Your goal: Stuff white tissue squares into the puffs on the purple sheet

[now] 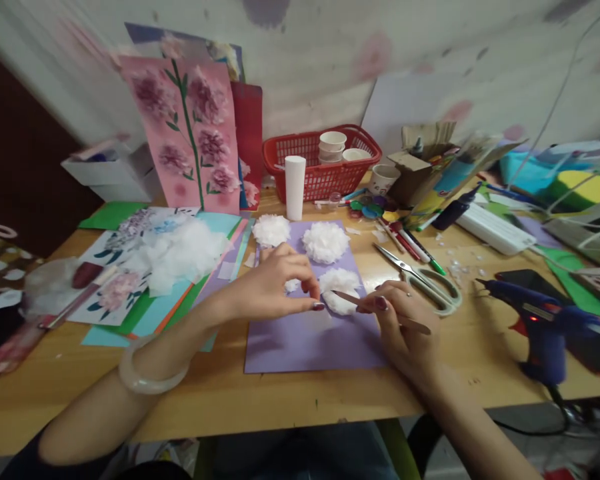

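Note:
My right hand [405,320] grips a slim brown tapered stick [414,325], whose pointed tip reaches left over a white fluffy paper flower [341,283]. Facing it, my left hand [275,283] hovers over a purple sheet [300,350], thumb stretched out and fingers curved, with a gap between them. Two more fluffy white flowers, one at the sheet's middle [325,242] and one at its upper left [271,230], sit farther back. Under my left fingers shows a small white tuft [293,285]. A faint translucent patch lies below the left thumb; I cannot tell what it is.
Scissors [425,280], several pens [413,247] and a blue glue gun [543,320] lie to the right. White tissue pieces [185,247] cover coloured papers at left. Behind stand a white roll [295,188], a red basket [325,180] and a pink flower picture [185,133].

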The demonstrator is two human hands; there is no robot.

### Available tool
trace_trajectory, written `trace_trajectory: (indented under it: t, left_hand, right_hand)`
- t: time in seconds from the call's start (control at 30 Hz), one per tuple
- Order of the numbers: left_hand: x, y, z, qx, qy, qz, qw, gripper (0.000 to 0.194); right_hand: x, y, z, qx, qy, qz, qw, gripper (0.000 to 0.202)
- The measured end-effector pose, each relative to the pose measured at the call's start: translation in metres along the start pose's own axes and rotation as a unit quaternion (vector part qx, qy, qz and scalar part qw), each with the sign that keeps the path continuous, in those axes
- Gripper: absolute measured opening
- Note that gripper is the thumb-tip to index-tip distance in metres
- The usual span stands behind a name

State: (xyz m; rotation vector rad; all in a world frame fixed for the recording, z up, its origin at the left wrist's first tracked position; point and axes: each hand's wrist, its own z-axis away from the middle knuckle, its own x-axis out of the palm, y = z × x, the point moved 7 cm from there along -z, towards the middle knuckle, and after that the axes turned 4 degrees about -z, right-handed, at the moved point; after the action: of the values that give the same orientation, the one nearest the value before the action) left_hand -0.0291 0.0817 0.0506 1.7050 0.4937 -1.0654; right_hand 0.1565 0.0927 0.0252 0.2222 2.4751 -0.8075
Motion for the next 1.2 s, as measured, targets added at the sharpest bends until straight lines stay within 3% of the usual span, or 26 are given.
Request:
trace_trajectory:
  t: [0.13,0.43,0.57,0.7,0.83,0.93,1.03,1.2]
  left_hand:
    - [0.020,-0.007,-0.019,-0.017,-0.005,-0.016,1.000,0.007]
    - [0.031,-0.015,-0.036,-0.032,0.042,-0.050,0.997,0.008]
    - [0.036,-0.015,-0.041,-0.024,0.050,-0.050,0.997,0.008]
    - [0.038,-0.017,-0.045,-0.022,0.058,-0.051,0.997,0.009]
    - [0.037,-0.017,-0.048,-0.011,0.062,-0.052,0.997,0.009]
    - [0.033,-0.012,-0.037,-0.008,0.091,-0.079,0.993,0.007]
    - [0.033,-0.005,-0.009,-0.007,0.126,-0.126,0.984,0.014]
    - [0.055,0.002,0.038,0.048,0.084,-0.160,0.982,0.025]
  right_hand:
    - [0.001,0.003,0.000,0.018,0.001,0.021,1.000,0.026]
    - [-0.010,0.013,0.011,0.117,0.074,0.002,0.990,0.033]
    - [-0.017,0.003,0.014,0.063,0.127,-0.022,0.990,0.036]
    - [-0.008,-0.002,0.011,0.020,0.059,-0.027,0.998,0.031]
    - [0.000,-0.004,0.004,0.009,0.007,0.051,0.999,0.029]
    - [0.001,-0.008,0.001,-0.010,0.000,0.087,0.996,0.031]
    - [0.001,-0.012,0.000,-0.032,-0.006,0.104,0.994,0.027]
    - [0.007,-0.019,-0.003,-0.070,-0.033,0.108,0.991,0.022]
